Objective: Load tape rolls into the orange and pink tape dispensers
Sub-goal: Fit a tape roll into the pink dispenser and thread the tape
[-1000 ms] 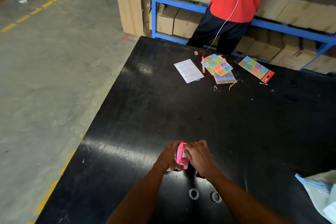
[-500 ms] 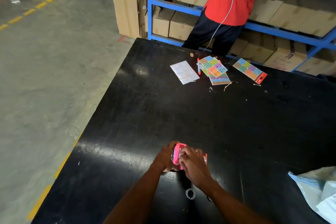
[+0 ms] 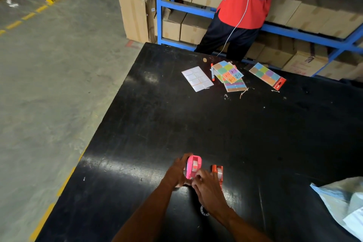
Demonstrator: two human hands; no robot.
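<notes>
Head view: the left hand [image 3: 177, 171] wraps its fingers around the pink tape dispenser [image 3: 193, 167] on the black surface [image 3: 216, 133] — closed on its left side. The right hand [image 3: 208, 190] pinches at the dispenser's near end, fingertips nearly together. Just right of the pink dispenser stands the orange tape dispenser [image 3: 218, 174], untouched — a tape roll core [image 3: 204, 210] lies nearer, partly hidden.

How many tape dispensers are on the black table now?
2. The pink dispenser is held between both hands at the near edge. The orange dispenser stands just right of it, partly behind the right hand. None seem hidden.
</notes>
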